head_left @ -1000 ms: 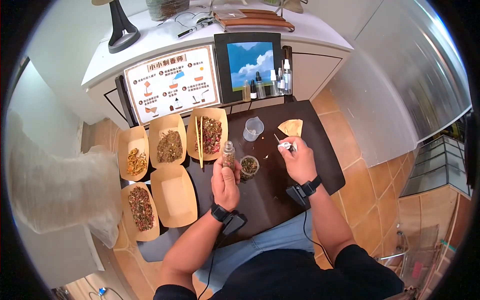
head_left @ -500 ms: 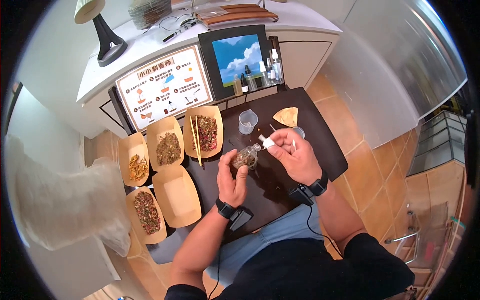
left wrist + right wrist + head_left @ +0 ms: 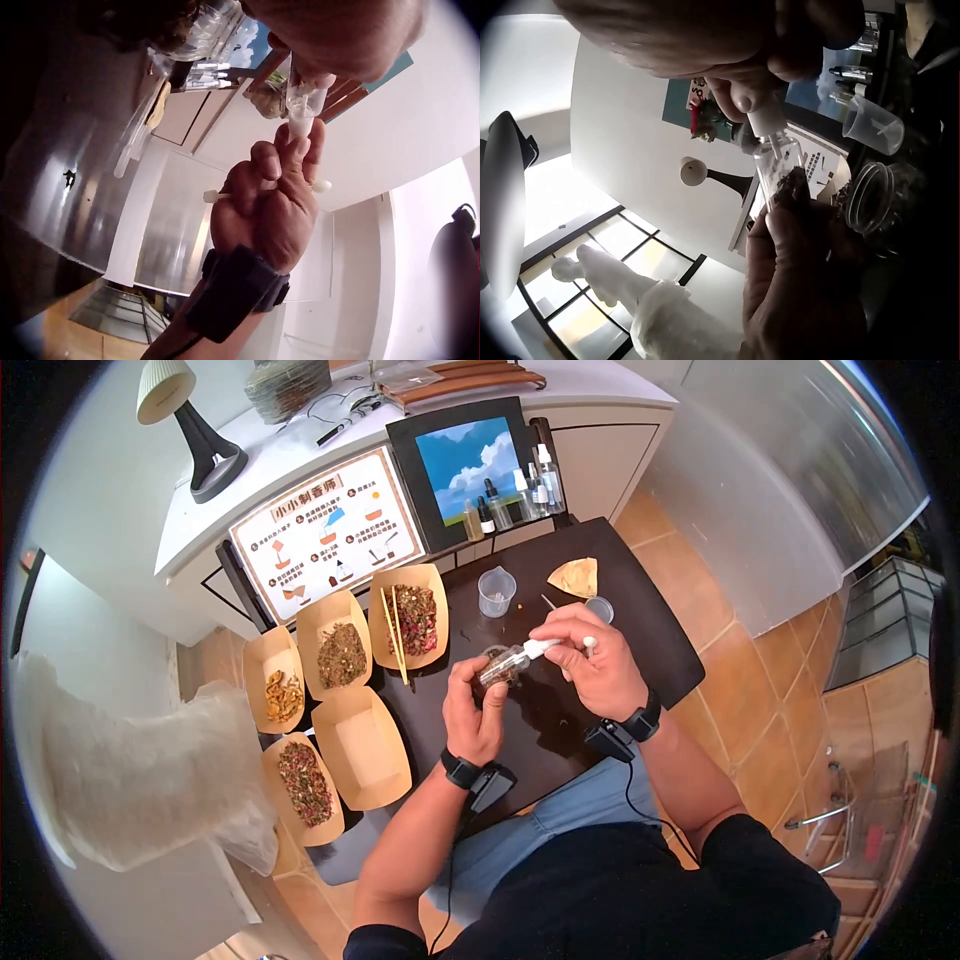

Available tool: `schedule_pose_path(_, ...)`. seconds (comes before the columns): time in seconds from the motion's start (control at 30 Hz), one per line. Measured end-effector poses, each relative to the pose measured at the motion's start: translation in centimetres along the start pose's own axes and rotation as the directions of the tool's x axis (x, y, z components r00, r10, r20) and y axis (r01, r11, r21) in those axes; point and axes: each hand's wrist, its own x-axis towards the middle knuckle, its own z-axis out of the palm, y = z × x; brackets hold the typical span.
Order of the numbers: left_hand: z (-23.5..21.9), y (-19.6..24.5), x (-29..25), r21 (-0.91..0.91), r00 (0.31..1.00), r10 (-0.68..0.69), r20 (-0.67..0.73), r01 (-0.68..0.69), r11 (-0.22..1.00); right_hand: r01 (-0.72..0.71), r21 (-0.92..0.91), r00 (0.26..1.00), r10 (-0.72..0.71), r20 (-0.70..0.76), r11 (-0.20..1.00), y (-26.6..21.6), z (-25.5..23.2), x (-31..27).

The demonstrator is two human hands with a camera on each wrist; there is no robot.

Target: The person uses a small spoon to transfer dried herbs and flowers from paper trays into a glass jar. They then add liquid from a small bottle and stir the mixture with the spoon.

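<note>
My left hand (image 3: pixel 473 717) grips a small clear glass bottle (image 3: pixel 503 670), tilted toward the right, with dark dried plant bits inside it (image 3: pixel 789 191). At its mouth, my right hand (image 3: pixel 598 672) pinches a white cap (image 3: pixel 766 118) whose thin stem reaches into the neck. A slim stick with pale ends (image 3: pixel 322 185) also passes through the curled right fingers. Just beyond the bottle is an open glass jar (image 3: pixel 871 199), largely hidden by the left hand in the head view. A clear plastic measuring cup (image 3: pixel 497 592) stands behind the hands.
Paper trays of dried plants (image 3: pixel 342 657) sit left, one bare tray (image 3: pixel 362 750) among them. Chopsticks (image 3: pixel 398 635) lie across one tray. Folded brown paper (image 3: pixel 575 577) and a round clear lid (image 3: pixel 600 609) lie right. Several small bottles (image 3: pixel 503 512) line the back below a picture.
The left hand has tipped the bottle from upright toward the right. My right hand has come in from the right, bringing the white cap to the bottle's mouth. The head view has shifted.
</note>
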Motion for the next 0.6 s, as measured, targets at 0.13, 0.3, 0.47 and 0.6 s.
schedule_pose_path(0.13,0.0,0.0,0.0,0.033,1.000,0.020,-0.009,-0.020,0.999,-0.288,-0.077,0.955,0.293,0.051,0.954,0.5,-0.6,-0.4)
schedule_pose_path(0.3,0.1,-0.3,0.1,0.035,0.999,0.035,-0.013,-0.035,0.999,-0.070,0.007,0.996,0.070,-0.050,0.998,1.3,0.1,-0.5)
schedule_pose_path(0.47,0.0,0.2,-0.1,0.048,1.000,0.027,-0.012,-0.027,0.999,-0.138,0.019,0.989,0.137,0.048,0.990,1.6,-0.4,-0.7)
schedule_pose_path(0.6,-0.1,0.4,-0.2,-0.003,0.999,-0.046,-0.003,0.046,0.999,-0.044,0.116,0.994,0.055,-0.094,0.992,-0.1,1.0,-0.4)
